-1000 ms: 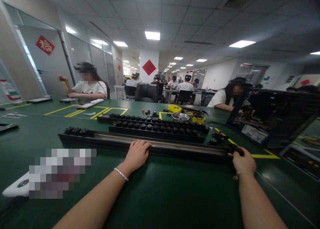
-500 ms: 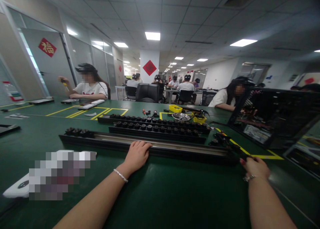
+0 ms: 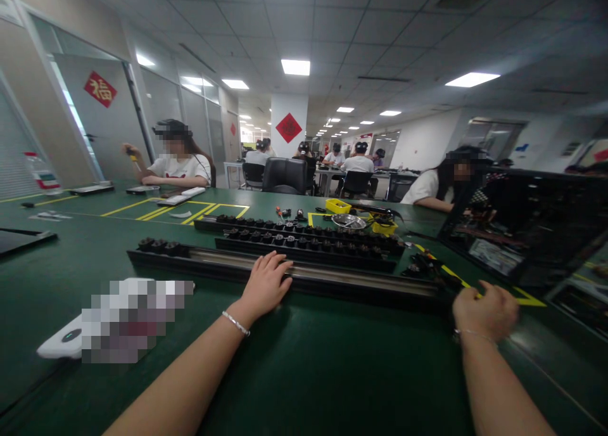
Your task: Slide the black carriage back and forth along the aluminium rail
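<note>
A long black metal channel [image 3: 228,266] lies across the green table in front of me, with several black socket modules [image 3: 161,246] seated at its left end. My left hand [image 3: 268,281] lies over the channel's near edge at mid-length, fingers stretched and slightly apart. By the right end of the channel is my right hand [image 3: 487,309], its fingers curled and partly smeared by motion. Whatever those fingers hold is hidden. Just beyond, two similar black strips [image 3: 304,243] filled with socket modules lie parallel. Dark cabled parts [image 3: 420,265] sit near the channel's right end.
A white device [image 3: 61,344] lies at the near left. Yellow bins [image 3: 338,206] and a round metal dish [image 3: 349,222] stand behind the strips. A large open black case [image 3: 517,227] stands at the right. Two people sit across the table.
My right hand has turned and curled at the channel's right end. My left hand's fingers have spread a little on the channel. The whole view has shifted slightly.
</note>
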Demonstrator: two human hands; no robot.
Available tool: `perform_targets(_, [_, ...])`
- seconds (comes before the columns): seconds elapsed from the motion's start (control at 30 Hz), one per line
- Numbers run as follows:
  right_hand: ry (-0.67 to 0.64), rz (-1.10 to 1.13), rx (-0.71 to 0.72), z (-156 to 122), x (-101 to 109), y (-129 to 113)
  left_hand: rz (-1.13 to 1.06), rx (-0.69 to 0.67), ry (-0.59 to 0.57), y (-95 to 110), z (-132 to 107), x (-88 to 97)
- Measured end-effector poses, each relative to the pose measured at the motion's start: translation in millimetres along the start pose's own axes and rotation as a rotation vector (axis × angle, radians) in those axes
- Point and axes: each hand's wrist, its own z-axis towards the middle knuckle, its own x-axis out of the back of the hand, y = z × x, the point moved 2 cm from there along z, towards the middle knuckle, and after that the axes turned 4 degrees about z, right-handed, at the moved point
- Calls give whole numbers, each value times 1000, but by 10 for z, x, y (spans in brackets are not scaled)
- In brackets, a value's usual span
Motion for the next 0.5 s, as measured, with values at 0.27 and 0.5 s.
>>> perform_targets(0.27, [-290, -36, 441, -486, -154, -865, 65, 308, -20, -760, 161, 319])
perform_targets(0.5, [-492, -127, 391, -540, -136, -962, 184, 757, 11, -2159, -67, 656])
